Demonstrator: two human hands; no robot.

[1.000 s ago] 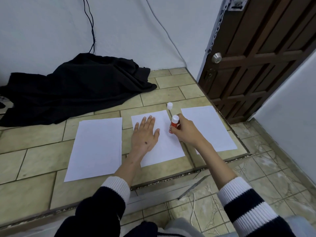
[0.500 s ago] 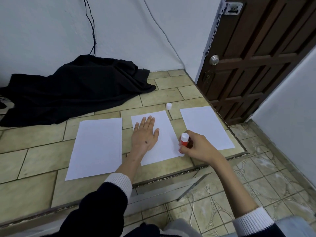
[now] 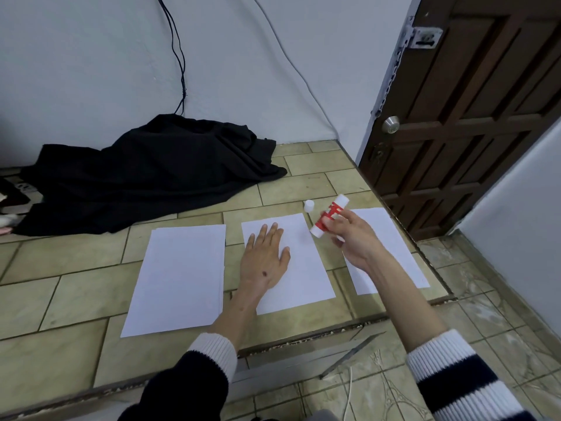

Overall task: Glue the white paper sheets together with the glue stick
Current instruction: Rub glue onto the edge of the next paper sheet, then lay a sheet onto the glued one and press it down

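Three white sheets lie side by side on the tiled floor. The left hand lies flat, fingers straight, pressing on the middle sheet. The right hand is lifted above the gap between the middle sheet and the right sheet, its grip clamped round the red glue stick, which tilts up and away, clear of the paper. The stick's white cap stands on the tiles just beyond the middle sheet's far corner. The left sheet lies untouched. A black cloth is heaped by the wall.
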